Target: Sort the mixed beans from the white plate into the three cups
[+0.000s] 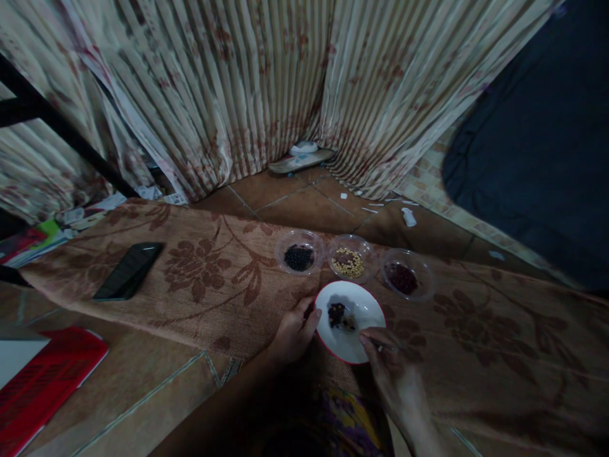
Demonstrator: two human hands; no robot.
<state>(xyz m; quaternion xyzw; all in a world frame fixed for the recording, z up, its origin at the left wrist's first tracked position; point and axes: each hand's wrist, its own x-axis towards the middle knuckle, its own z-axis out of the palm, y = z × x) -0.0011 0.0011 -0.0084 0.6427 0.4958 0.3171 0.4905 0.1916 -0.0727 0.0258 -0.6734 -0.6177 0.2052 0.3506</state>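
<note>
My left hand (pixel 295 329) grips the left rim of a white bowl (pixel 328 343) with a red edge, thumb over the rim. Dark beans (pixel 337 314) and a few paler bits lie together inside it. Over the bowl's right edge, my right hand (pixel 387 365) is closed on a thin metal utensil (pixel 380 344), whose tip I cannot make out. Beyond the bowl stand three clear plastic cups in a row: one with black beans (pixel 299 257), one with yellow beans (pixel 348 263), and one with dark red beans (pixel 402 278).
A brown flower-patterned cloth (pixel 228 304) covers the low table. On its left lies a black phone (pixel 129 271). A red box (pixel 61 368) sits at lower left. Behind are striped curtains (pixel 266 82), a skateboard (pixel 302 162) and paper scraps (pixel 408 217) on the tiled floor.
</note>
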